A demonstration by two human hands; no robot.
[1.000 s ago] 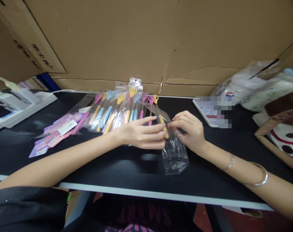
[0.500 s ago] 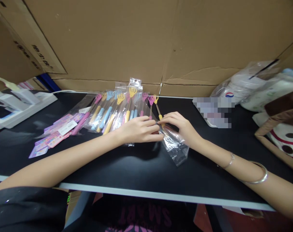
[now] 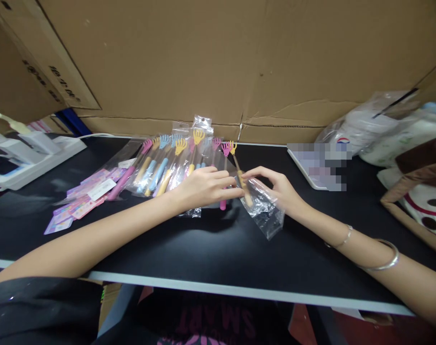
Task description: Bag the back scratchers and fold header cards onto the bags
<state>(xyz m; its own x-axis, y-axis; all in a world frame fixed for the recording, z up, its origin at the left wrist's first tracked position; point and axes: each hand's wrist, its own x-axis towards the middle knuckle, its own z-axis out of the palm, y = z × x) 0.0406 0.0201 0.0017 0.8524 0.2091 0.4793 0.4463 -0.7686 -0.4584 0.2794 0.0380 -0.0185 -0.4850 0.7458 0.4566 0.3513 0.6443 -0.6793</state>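
A yellow back scratcher point(image 3: 238, 165) lies slanted, its claw head pointing to the back and its handle inside a clear plastic bag point(image 3: 266, 215). My left hand point(image 3: 212, 187) reaches in from the left, its fingers closed at the scratcher's handle; the exact grip is partly hidden. My right hand point(image 3: 275, 187) pinches the bag near its upper opening, beside the handle. Just left of it, a pink back scratcher point(image 3: 226, 149) lies partly under my left hand. Several more bagged back scratchers point(image 3: 160, 172) in pink, blue and yellow lie in a row further left.
Printed cards point(image 3: 83, 196) lie left of the row. A white power strip point(image 3: 41, 163) with plugs sits at the far left. On the right are a blurred-out phone-like object point(image 3: 307, 172), a bagged cup point(image 3: 365, 127) and a brown-trimmed bag point(image 3: 412, 187). Cardboard point(image 3: 203, 62) walls the back.
The yellow scratcher's handle now shows deeper inside the plastic bag. My left fingers have shifted slightly right along it, and the bag's lower end has moved up a little.
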